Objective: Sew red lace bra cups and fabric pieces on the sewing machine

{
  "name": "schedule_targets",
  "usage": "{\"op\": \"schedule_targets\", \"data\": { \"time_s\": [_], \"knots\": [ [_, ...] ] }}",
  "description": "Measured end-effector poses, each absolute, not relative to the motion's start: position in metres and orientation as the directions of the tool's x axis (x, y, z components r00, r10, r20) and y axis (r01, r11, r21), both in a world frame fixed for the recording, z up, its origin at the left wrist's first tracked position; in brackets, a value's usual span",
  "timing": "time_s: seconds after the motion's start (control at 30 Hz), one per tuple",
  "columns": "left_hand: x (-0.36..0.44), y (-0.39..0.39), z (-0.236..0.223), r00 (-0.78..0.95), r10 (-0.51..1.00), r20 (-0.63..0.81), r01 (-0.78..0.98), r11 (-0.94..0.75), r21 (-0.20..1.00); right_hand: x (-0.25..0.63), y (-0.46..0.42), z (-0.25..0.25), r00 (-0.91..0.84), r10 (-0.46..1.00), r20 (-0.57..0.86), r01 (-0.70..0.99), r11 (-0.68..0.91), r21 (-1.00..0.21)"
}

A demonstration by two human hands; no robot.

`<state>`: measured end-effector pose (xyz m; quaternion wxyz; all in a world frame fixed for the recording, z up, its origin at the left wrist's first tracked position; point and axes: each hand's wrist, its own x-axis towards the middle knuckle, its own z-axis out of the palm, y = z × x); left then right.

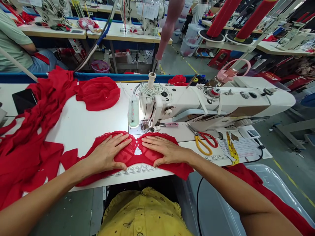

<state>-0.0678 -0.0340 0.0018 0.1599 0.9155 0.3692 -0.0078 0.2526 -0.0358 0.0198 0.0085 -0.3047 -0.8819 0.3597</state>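
A red lace bra (pixel 137 159) lies spread across the front of the sewing table, its two cups side by side. My left hand (pixel 109 153) rests flat on the left cup, fingers stretched toward the centre. On the right cup my right hand (pixel 166 150) lies the same way, fingers pointing inward. Both hands are open and press on the fabric without gripping it. Just behind the bra's centre is the needle area of a white sewing machine (pixel 187 101). A printed ruler (pixel 133 171) along the table edge shows below the bra.
Heaped red fabric (pixel 36 131) covers the table's left side, near a dark flat object (pixel 24 100). A red bundle (pixel 98 93) lies behind. Scissors (pixel 203 139) and a yellow tape measure (pixel 232 149) lie right. A plastic bin (pixel 268 173) with red cloth stands lower right.
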Motion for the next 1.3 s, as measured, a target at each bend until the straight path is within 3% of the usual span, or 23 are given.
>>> {"op": "schedule_targets", "data": {
  "time_s": [0.87, 1.3],
  "knots": [
    [-0.066, -0.034, 0.010, 0.715, 0.665, -0.216, 0.697, -0.653, 0.298, 0.253, -0.037, 0.019, -0.810, 0.533, -0.245, 0.556, 0.564, -0.611],
    [-0.070, -0.034, -0.001, 0.718, 0.686, -0.117, 0.685, -0.666, 0.296, 0.251, -0.036, 0.021, -0.816, 0.542, -0.200, 0.529, 0.563, -0.635]
  ]
}}
